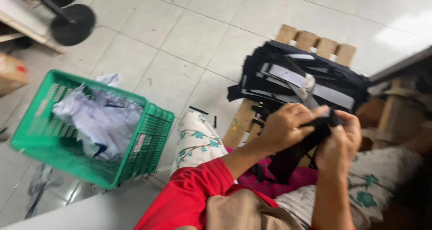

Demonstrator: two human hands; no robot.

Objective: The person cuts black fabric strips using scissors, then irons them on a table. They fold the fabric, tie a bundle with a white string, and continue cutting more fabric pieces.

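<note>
Held: one black fabric piece (pixel 297 151), gripped between my left hand (pixel 285 126) and my right hand (pixel 339 142), fingers of both curled around its upper end; the rest hangs down over my lap. Just beyond my hands: a stack of black fabric pieces with white strips (pixel 297 79), lying on a wooden pallet (pixel 315 43). To my left, on the tiled floor (pixel 180 36): a green plastic crate (pixel 148 144) holding crumpled white material (pixel 96 117).

Small white-and-red rectangular label (pixel 139 143) on the green crate's (pixel 153 135) near wall; brown cardboard box (pixel 11 73) at far left.
</note>
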